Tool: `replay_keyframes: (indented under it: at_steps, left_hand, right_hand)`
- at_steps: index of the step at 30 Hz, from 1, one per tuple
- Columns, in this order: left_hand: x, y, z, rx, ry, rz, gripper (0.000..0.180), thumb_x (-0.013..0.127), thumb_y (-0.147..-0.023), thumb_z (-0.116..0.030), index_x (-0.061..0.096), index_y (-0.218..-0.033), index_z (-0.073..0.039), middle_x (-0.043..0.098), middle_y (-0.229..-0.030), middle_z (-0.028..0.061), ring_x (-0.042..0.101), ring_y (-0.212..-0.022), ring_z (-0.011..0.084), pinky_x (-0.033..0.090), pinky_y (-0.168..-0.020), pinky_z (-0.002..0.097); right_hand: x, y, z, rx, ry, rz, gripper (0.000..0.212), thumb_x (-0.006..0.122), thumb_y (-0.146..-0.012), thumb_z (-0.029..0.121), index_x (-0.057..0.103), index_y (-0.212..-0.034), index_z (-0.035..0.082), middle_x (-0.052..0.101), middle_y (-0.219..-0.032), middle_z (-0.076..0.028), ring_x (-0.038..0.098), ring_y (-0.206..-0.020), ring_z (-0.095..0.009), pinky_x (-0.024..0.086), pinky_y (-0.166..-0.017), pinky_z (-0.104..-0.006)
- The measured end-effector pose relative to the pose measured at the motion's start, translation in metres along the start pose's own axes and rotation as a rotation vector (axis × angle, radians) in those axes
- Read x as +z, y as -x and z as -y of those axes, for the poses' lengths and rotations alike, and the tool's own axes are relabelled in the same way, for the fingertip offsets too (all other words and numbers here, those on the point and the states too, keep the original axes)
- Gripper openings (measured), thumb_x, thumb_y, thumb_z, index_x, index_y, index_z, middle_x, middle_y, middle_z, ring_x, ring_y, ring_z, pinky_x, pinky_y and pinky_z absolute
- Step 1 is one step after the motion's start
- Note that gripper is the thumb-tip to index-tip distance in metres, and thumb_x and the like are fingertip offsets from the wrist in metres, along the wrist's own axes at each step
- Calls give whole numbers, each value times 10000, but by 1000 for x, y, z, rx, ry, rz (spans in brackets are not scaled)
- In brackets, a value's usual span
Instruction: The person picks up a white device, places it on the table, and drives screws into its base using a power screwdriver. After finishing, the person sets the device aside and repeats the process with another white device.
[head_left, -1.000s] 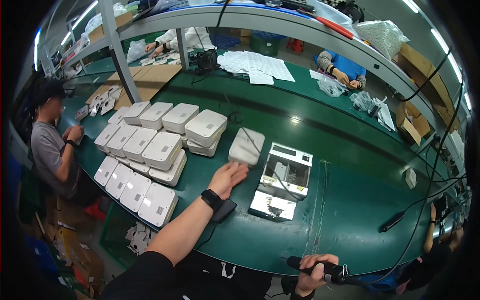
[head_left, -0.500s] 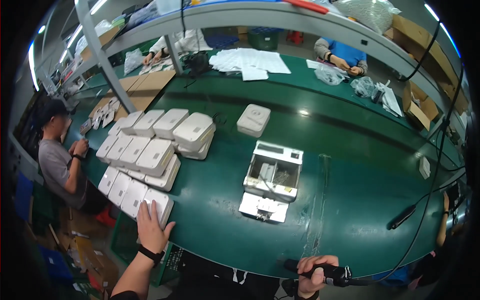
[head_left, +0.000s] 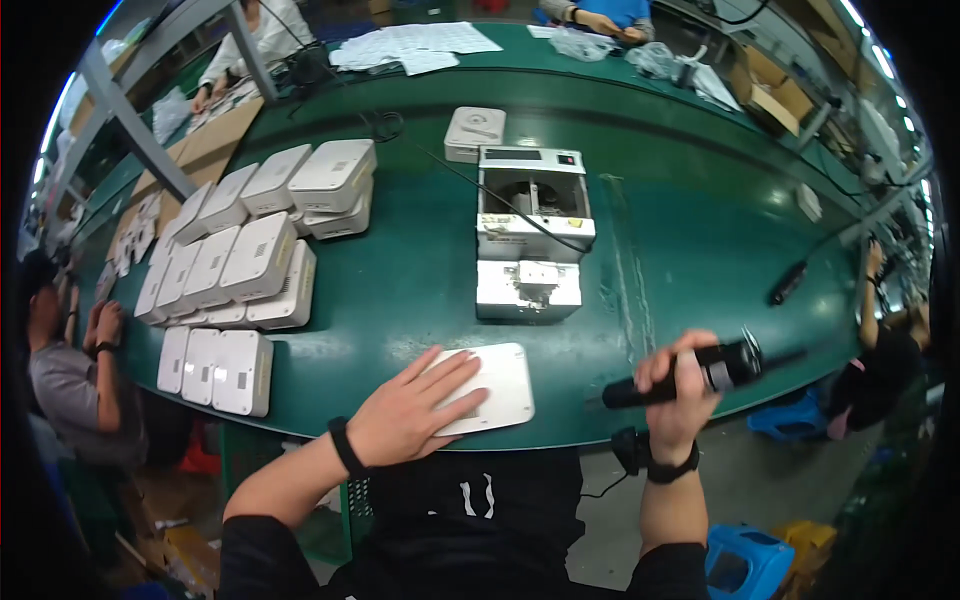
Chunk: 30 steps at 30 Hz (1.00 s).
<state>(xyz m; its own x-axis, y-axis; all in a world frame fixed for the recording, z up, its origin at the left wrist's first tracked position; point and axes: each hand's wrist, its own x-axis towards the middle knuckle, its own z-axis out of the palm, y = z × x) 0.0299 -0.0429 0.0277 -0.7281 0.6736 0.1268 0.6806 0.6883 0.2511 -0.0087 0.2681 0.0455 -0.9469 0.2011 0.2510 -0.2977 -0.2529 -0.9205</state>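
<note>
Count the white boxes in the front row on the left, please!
3: a left-end box, a middle box and a right-end box, side by side on the green table; any underneath would be hidden. The box under the left hand is separate.

Your bare left forearm (head_left: 285, 488) slants up and to the right from the lower edge, elbow low and out to the side. Left wrist (head_left: 347, 447) roughly in line with it. Your left hand (head_left: 405, 412) is palm down, back upward, fingers extended and slightly spread, aimed up and rightward. Your right forearm (head_left: 675, 515) rises almost straight up, bare; right wrist (head_left: 673, 466) near the left one's level. Your right hand (head_left: 685, 385) sits above it, fingers curled into a firm grip. Hands well apart.
</note>
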Motion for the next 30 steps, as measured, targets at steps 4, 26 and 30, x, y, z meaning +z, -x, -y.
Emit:
replay_keyframes:
  at_steps: [4,26,30]
  left_hand:
    - [9,-42,11,263,66,-58,777,838,-678,-340,516,-1361,-160,421,-1448,202,422,-1349,379,316,-1135,535]
    - [15,-29,48,-16,585,-70,821,881,-626,-412,541,-1356,-249,466,-1288,126,573,-1120,335,516,-923,425]
    - [19,-28,46,-25,569,-67,827,883,-621,-416,541,-1356,-253,467,-1284,128,579,-1108,332,521,-913,424]
  right_hand:
    - [22,-22,34,-155,-38,55,194,496,-967,266,460,-984,77,485,-655,-42,466,-506,-149,433,-546,-320]
    - [123,-68,40,-149,167,269,232,527,-947,250,521,-914,20,508,-609,-74,487,-461,-169,425,-473,-324]
    - [110,-58,43,-187,132,250,217,516,-949,247,508,-929,30,499,-612,-70,476,-463,-164,429,-483,-325]
